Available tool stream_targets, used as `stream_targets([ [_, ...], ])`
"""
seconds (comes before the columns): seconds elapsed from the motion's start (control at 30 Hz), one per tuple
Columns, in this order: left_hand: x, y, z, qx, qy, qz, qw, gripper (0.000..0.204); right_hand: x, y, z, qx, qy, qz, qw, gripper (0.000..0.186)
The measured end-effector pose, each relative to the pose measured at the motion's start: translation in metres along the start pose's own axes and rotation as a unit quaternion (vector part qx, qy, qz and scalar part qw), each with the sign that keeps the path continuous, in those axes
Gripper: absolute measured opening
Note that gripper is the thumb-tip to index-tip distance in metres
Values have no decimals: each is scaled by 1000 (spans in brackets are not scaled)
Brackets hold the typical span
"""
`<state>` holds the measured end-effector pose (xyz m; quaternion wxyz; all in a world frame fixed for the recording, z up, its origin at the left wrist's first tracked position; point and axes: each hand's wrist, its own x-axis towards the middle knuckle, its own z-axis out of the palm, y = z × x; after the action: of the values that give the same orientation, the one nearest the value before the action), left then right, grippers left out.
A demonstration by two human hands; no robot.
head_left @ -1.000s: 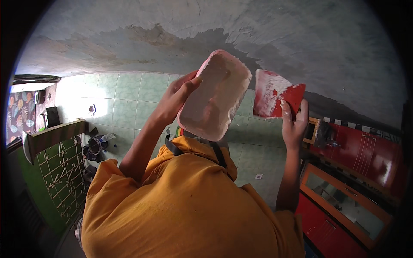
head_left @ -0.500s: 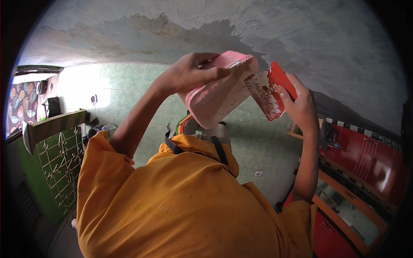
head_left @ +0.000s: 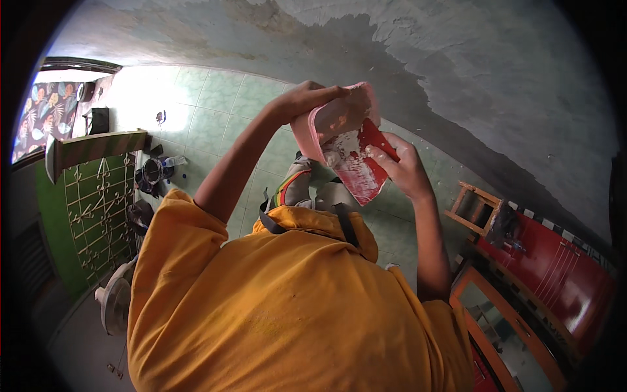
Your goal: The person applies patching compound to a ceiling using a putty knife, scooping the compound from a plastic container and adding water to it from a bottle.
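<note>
From here I see the left arm stretched forward, left grip angled inward, clasping; right arm likewise, right grip pinching.

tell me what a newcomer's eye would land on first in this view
Probably the red scraper, smeared with whitish paste, gripped in the right hand at the mouth of the pink container that the left hand holds, near the middle. Next, likely the orange shirt filling the lower centre, then the dark, ragged-edged patch on the grey wall above the hands.
</note>
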<state>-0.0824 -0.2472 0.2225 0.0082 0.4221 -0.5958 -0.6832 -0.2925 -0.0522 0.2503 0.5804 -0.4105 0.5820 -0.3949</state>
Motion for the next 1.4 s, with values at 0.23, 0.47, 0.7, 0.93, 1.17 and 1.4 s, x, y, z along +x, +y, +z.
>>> stream_targets([
  [0.23,-16,-57,42,-104,27,0,994,66,-17,54,-10,129,-32,75,988,30],
  [0.47,-44,-107,68,-145,134,24,980,61,-41,81,2,210,21,118,970,27],
  [0.7,-53,-129,70,-326,134,89,932,59,-27,99,33,220,157,62,961,31],
  [0.93,-47,-150,9,-418,46,132,898,56,18,94,88,296,282,72,910,32],
  [1.17,-38,-185,-80,-415,21,148,897,59,80,118,156,364,320,2,875,29],
  [1.4,7,-227,-72,-332,2,128,934,68,109,168,171,441,344,-7,829,35],
])
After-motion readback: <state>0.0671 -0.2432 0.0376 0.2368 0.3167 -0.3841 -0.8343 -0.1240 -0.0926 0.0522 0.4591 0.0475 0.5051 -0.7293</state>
